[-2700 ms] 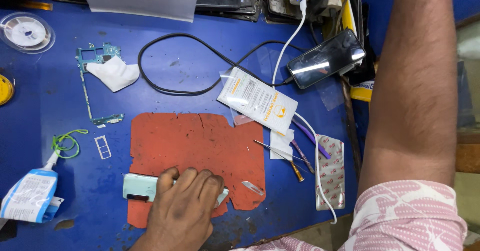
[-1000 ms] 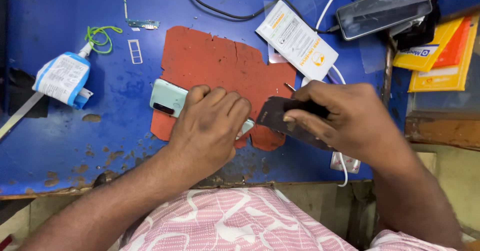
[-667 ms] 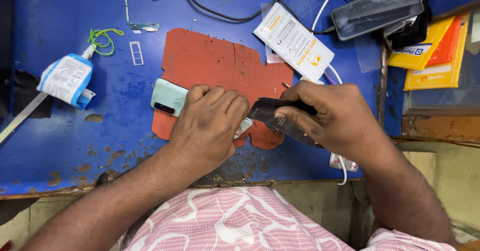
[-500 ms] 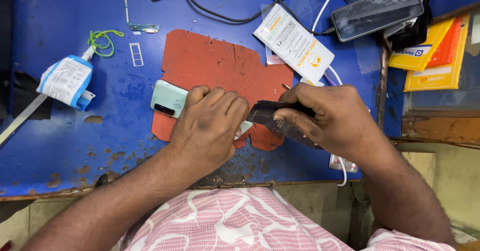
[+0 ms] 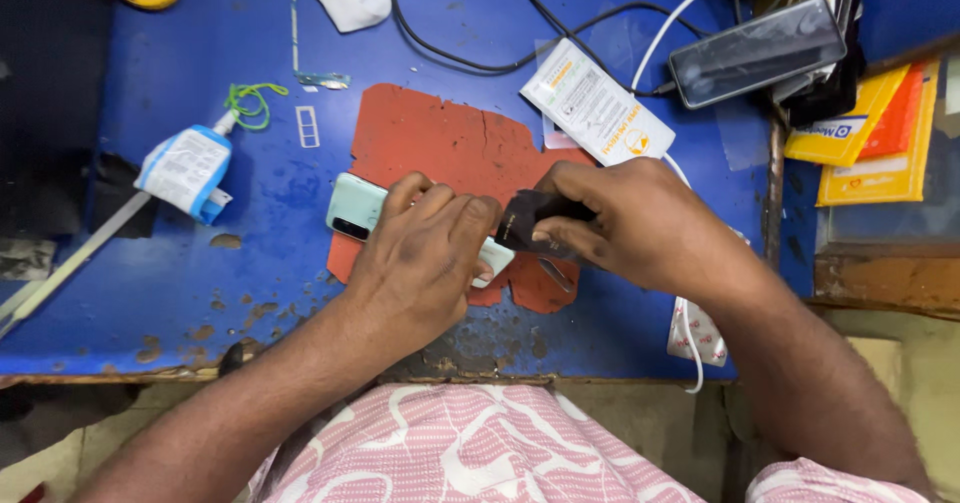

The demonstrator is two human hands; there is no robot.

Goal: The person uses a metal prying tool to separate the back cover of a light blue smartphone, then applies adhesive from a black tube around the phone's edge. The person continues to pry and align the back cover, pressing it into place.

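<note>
Table (image 5: pixel 640 323): blue and scuffed, filling most of the frame; since about three seconds ago the view has dropped toward its near edge, so the person's patterned shirt now shows along the bottom.
Red mat (image 5: pixel 440 148): ragged-edged, centre of the frame, under the work; unmoved.
Left hand (image 5: pixel 425 263): centre, curled down over the mint-green phone (image 5: pixel 355 208), pinning it flat on the mat, as it has throughout.
Right hand (image 5: pixel 625 223): right of centre, fingers pinched narrow around a small black flat piece (image 5: pixel 520 225); it was away at the frame's right side earlier and has since come in against the phone's right end.
Change in last second: almost none; the black piece sits a shade closer to the left hand's fingertips, so the work is now steady, close handling at the phone's edge.
Dark phone (image 5: pixel 755 51): upper right, on a white cable, untouched.
White packet (image 5: pixel 595 113): above the right hand, unmoved.
Glue tube (image 5: pixel 185 173): left of the mat, lying idle.
</note>
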